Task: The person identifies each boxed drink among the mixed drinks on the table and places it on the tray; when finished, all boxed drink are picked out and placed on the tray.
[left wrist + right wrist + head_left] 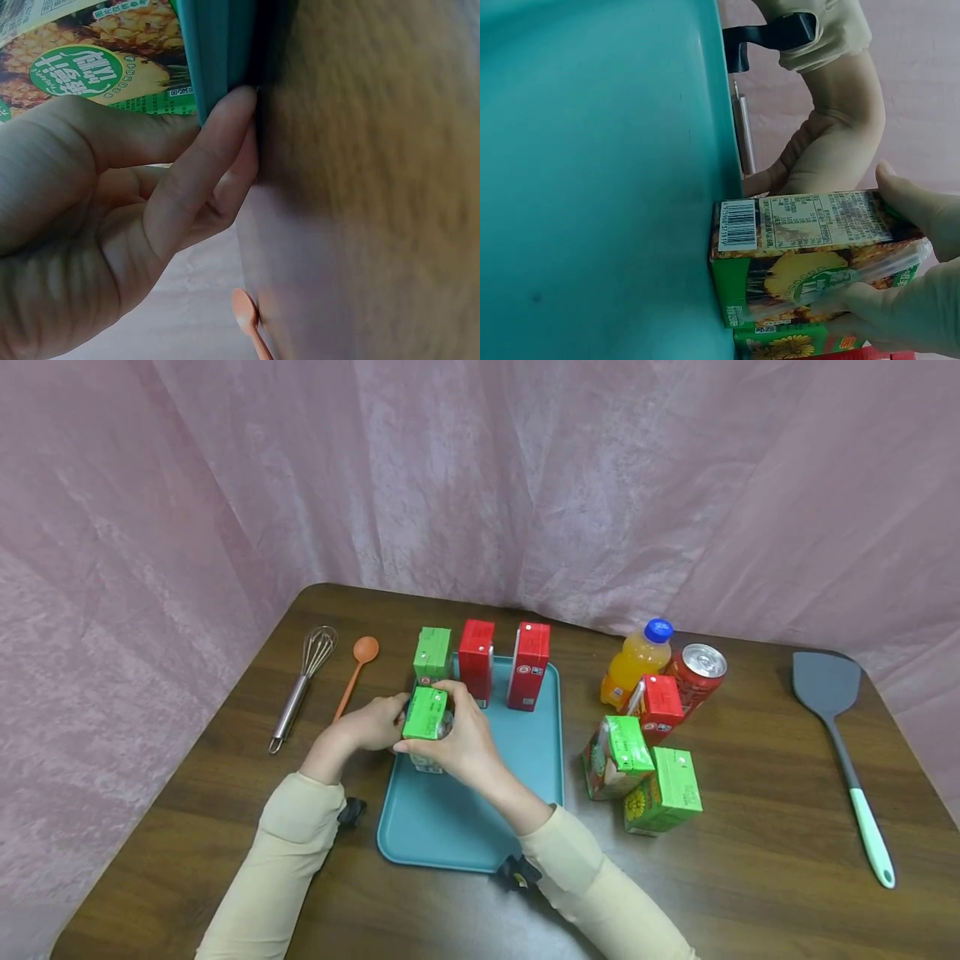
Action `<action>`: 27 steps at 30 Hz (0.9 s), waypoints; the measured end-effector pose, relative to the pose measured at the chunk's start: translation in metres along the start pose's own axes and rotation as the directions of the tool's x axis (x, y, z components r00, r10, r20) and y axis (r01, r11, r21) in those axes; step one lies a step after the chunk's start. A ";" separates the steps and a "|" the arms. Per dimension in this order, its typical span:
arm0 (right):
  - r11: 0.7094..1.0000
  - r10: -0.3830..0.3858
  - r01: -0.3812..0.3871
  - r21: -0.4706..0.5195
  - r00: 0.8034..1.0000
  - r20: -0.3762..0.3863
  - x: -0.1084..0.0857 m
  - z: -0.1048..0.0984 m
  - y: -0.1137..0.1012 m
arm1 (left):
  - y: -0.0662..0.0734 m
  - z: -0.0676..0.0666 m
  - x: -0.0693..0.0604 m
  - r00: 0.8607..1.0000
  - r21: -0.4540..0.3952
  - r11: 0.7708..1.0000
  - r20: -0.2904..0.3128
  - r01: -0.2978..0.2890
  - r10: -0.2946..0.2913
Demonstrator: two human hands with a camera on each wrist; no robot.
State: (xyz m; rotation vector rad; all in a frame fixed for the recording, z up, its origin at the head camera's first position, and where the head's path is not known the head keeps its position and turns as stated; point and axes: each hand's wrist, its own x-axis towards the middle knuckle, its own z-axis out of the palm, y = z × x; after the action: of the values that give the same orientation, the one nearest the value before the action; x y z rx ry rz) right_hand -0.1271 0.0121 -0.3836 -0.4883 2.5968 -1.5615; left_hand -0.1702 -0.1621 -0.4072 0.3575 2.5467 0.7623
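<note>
While the left hand (372, 723) pinches the left rim of the blue tray (472, 827), the right hand (467, 739) grips the green-topped pineapple carton (425, 713) upright just inside that edge. Whether its base bears fully on the tray cannot be told. A green carton (432, 648) stands at the tray's far-left corner, two red cartons (476, 662) along its far edge. The whisk (291, 714) lies towards the left edge of the bench (735, 877).

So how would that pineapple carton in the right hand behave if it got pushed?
The carton is taller than wide, so it might tip if pushed near the top. Its flat sides make rolling unlikely. Its straight, crisp edges suggest it's fairly stiff, though squeezing may dent it.
</note>
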 end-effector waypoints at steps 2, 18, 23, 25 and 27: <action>1.000 0.008 -0.008 0.003 1.000 -0.004 0.000 0.000 0.000 | 0.000 0.000 0.001 1.000 0.001 1.000 0.002 -0.002 0.002; 0.992 0.088 -0.090 0.084 0.996 0.035 -0.007 -0.028 -0.023 | 0.000 -0.002 -0.001 1.000 -0.021 1.000 0.015 0.009 -0.009; 0.999 0.026 -0.027 0.037 0.999 0.032 -0.021 -0.055 -0.029 | 0.000 -0.002 -0.001 1.000 -0.013 1.000 0.006 -0.002 0.002; 0.999 0.007 -0.010 0.049 0.998 0.067 -0.030 -0.068 -0.028 | 0.001 -0.002 -0.001 1.000 -0.009 1.000 0.004 -0.005 0.005; 0.999 -0.006 0.001 0.055 0.996 0.090 -0.040 -0.083 -0.027 | 0.002 -0.002 -0.001 1.000 -0.012 1.000 0.009 -0.008 0.008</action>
State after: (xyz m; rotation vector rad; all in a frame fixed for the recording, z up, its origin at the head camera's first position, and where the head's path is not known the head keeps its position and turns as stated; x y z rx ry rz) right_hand -0.1021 0.0834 -0.3243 -0.5455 2.4815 -1.5682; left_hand -0.1699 -0.1619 -0.4049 0.3660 2.5332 0.7767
